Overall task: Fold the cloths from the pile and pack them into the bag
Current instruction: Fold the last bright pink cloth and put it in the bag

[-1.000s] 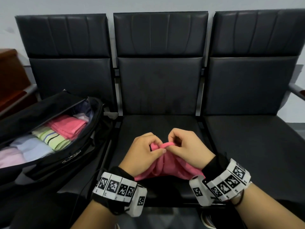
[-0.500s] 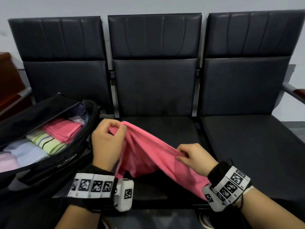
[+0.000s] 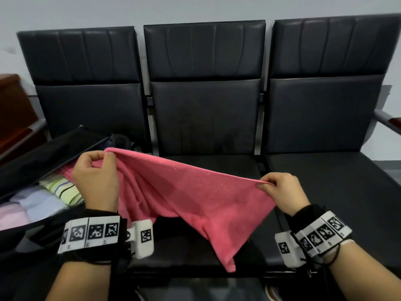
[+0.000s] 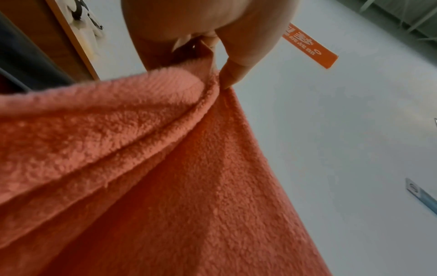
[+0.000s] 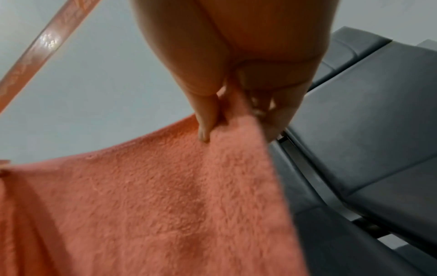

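The left hand (image 3: 95,181) and right hand (image 3: 282,192) each pinch a top corner of the pink terry towel (image 3: 184,196), stretched above the middle seat's (image 3: 217,161) front edge; soft, light, probably non-slip, best held at corners.

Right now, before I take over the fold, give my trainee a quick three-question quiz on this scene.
1. True or false: the pink cloth lies flat on the middle seat.
2. Which hand holds its corner higher in the head view: A) left hand, B) right hand, C) both level?
3. Fill in: the folded striped cloth sits inside the open black ____.

Key:
1. False; both hands pinch it by an upper corner and it hangs spread between them.
2. A.
3. bag.
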Demonstrator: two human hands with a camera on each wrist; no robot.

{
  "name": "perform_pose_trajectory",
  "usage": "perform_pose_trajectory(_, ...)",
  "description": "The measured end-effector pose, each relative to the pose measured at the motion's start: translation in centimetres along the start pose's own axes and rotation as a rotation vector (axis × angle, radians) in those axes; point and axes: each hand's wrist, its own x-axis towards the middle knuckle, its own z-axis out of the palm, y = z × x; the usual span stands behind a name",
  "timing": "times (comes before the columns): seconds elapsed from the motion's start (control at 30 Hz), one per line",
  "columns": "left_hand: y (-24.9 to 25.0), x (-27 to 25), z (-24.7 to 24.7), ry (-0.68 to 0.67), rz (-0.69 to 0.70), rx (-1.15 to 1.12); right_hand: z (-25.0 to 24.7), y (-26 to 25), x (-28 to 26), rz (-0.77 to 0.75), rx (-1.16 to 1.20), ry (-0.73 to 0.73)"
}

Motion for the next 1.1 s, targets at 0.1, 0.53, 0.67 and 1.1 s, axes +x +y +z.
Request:
perform_pose_trajectory(0.1,0.6,-0.3,0.8,-0.048,0.002,0.023,-0.5,-1.4,-0.1,-0.017,0.212,0.102)
perform_pose_trajectory(0.53,2.0,-7.8,4.7,-0.834,0.099,0.113,1.4,-11.1,-1.3,0.009,0.765,-0.394)
perform_pose_trajectory(0.67,2.2,-9.0,3.7,-0.971,0.142,0.050,2.8,-10.9,-1.8,-0.110,0.663,-0.381)
perform_pose_trajectory(1.1,4.2,-10.5,2.4,-1.073,0.066,-0.145,4.2,-11.0,-1.7,-0.212,0.307,-0.203)
